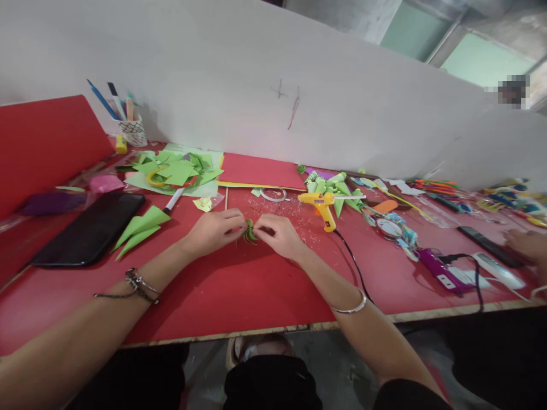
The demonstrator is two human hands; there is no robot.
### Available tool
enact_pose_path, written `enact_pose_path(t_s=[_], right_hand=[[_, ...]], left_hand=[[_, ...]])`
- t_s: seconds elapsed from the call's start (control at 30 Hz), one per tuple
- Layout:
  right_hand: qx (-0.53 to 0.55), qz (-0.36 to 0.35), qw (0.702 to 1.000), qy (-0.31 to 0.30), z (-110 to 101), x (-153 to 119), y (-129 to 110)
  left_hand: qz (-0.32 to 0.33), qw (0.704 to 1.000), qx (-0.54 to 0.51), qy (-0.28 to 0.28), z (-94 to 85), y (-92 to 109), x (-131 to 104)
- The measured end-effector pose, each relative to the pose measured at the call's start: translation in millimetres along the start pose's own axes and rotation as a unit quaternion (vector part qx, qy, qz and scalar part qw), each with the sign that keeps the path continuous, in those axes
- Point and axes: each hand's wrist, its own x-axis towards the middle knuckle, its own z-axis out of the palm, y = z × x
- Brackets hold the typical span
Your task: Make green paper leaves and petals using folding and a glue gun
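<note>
Between my two hands, just above the red tabletop (239, 296), is a small green curled paper piece (250, 232) with thin strips. My left hand (217, 230) pinches its left side, fingertips pressed together. On the other side my right hand (277, 232) pinches it with thumb and forefinger. The fingers cover part of the piece, so its full shape is hidden. A yellow hot glue gun (322, 209) lies to the right of my right hand, its black cord running toward the table's front edge. Folded green paper (143, 228) with a marker (174, 200) lies left of my left hand.
Green paper cutouts (179, 171) and a red paper sheet (260, 169) lie at the back. A black tablet-like device (92, 228) is at left, near a pen cup (131, 131). At right are a purple power strip (444, 270), a phone (489, 246) and another person's hand (527, 246).
</note>
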Motion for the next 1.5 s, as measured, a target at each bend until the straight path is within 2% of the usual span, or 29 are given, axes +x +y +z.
enact_pose_path(t_s=[0.5, 0.87, 1.1, 1.33, 1.5], right_hand=[[-0.002, 0.015, 1.0, 0.011, 1.3, 0.5, 0.4], [-0.064, -0.001, 0.997, 0.044, 0.6, -2.0, 2.0], [-0.117, -0.026, 0.992, 0.044, -0.4, -2.5, 2.9], [-0.173, -0.05, 0.984, 0.005, -4.1, -4.3, 4.1], [-0.177, -0.055, 0.983, 0.017, -4.6, -5.3, 1.7]], left_hand=[[0.003, 1.0, -0.005, -0.004, -0.4, -0.7, 0.8], [0.005, 0.997, 0.025, 0.071, 3.2, -4.8, -0.8], [0.023, 0.994, 0.059, 0.084, 1.2, -3.1, 0.7], [0.028, 0.993, 0.082, 0.074, 1.2, -2.9, 0.8], [0.033, 0.992, 0.081, 0.095, 0.0, -1.0, 1.5]])
